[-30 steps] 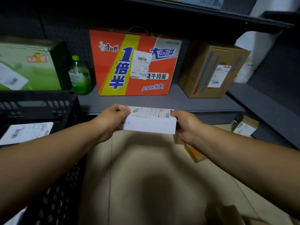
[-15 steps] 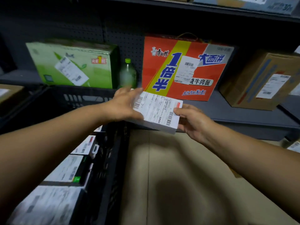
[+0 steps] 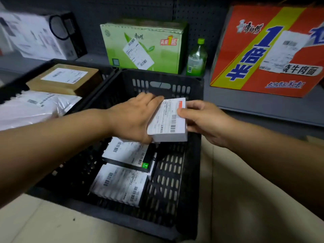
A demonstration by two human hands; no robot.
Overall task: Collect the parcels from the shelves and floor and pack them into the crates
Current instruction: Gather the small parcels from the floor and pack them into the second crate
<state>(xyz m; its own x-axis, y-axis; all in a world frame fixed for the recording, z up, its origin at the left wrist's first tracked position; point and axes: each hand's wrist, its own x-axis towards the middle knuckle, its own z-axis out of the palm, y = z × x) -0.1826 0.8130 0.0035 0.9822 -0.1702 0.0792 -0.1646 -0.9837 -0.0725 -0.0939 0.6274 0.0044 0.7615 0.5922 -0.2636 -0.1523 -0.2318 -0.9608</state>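
Both hands hold a small white parcel (image 3: 167, 120) over the black crate (image 3: 192, 155): left hand (image 3: 135, 118) fingers wrapped round its left edge, right hand (image 3: 201, 118) pinching the right edge. Best to lower it flat into the bare far end, letting go only once seated. Two labelled boxes (image 3: 122, 172) already fill the near part. Second crate (image 3: 57, 88) sits left, packed; green carton (image 3: 142, 46), bottle (image 3: 197, 57), orange carton (image 3: 268, 50) remain on the shelf (image 3: 263, 106).

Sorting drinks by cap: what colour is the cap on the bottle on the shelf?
Light green, on the bottle; clearest in the head view.
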